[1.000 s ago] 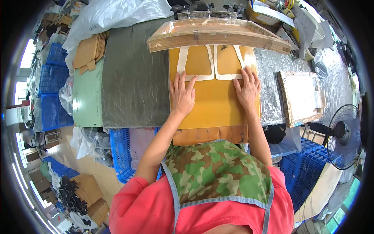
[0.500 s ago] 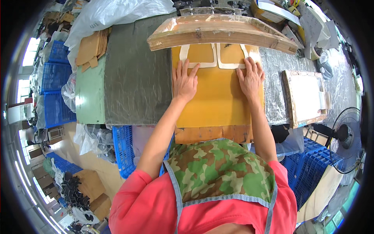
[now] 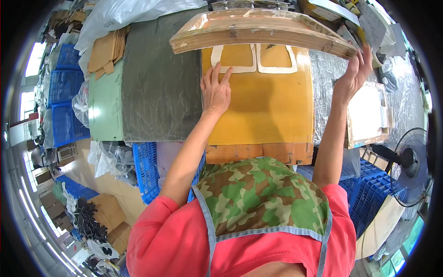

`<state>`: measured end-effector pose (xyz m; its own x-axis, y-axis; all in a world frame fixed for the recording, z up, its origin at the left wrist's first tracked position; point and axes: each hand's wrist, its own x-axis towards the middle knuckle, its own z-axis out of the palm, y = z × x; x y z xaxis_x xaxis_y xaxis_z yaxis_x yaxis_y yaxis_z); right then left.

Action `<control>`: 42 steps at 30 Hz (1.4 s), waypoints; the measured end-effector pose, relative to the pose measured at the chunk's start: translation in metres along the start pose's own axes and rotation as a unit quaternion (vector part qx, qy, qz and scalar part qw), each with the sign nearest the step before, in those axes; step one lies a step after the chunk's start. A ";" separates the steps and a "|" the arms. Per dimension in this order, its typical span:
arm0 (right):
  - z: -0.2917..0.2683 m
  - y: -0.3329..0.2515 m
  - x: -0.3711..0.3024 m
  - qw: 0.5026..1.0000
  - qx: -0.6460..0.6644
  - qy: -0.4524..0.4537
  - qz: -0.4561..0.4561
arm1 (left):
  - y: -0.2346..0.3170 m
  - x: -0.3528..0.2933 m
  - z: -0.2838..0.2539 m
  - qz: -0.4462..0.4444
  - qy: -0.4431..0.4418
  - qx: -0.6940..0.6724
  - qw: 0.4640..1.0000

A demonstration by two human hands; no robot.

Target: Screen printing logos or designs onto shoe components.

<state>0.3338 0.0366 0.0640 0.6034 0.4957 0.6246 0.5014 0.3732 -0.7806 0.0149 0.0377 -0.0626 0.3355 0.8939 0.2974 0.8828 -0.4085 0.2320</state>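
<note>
My left hand (image 3: 216, 94) rests on the yellow board (image 3: 258, 111), fingers spread, tips at the lower left corner of a white cut piece (image 3: 242, 69). A second white piece (image 3: 277, 70) of similar U shape lies flat beside it. Above the board's far end, a wooden screen frame (image 3: 263, 36) stands tilted up and covers the pieces' far ends. My right hand (image 3: 353, 76) is raised at the frame's right corner, fingers stretched out. Whether it touches the wood I cannot tell.
A smaller framed screen (image 3: 368, 111) lies on the right, near a black fan (image 3: 408, 161). Brown card pieces (image 3: 105, 51) and a white plastic bag (image 3: 124, 18) are at the far left. Blue crates (image 3: 145, 173) stand below the table edge.
My right hand has left the right white piece and moved right and up to the frame's corner. My left hand stays by the left piece. The view has shifted slightly.
</note>
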 end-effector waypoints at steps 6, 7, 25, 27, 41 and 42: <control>0.000 0.009 0.000 0.992 -0.028 -0.121 0.002 | -0.004 0.004 0.000 0.016 -0.006 0.006 1.000; -0.005 0.017 -0.011 0.991 -0.059 -0.120 -0.024 | -0.004 0.002 -0.001 0.013 -0.002 0.005 1.000; -0.027 0.084 -0.118 0.971 -0.114 -0.157 0.141 | -0.009 -0.024 0.008 -0.065 -0.142 -0.090 0.984; -0.026 0.081 -0.116 0.968 -0.128 -0.158 0.146 | -0.012 -0.026 0.002 -0.072 -0.254 -0.078 0.961; -0.031 0.086 -0.122 0.964 -0.123 -0.143 0.188 | -0.005 -0.028 -0.006 -0.087 -0.204 -0.138 0.965; -0.032 0.087 -0.123 0.963 -0.117 -0.138 0.198 | -0.006 -0.029 -0.005 -0.082 -0.199 -0.135 0.967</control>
<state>0.3235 -0.0168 -0.0800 0.6047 0.7642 0.2242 0.4110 -0.0583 -0.9098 -0.0013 0.0134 -0.0680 0.3459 0.9289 -0.1320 0.8349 -0.2405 0.4951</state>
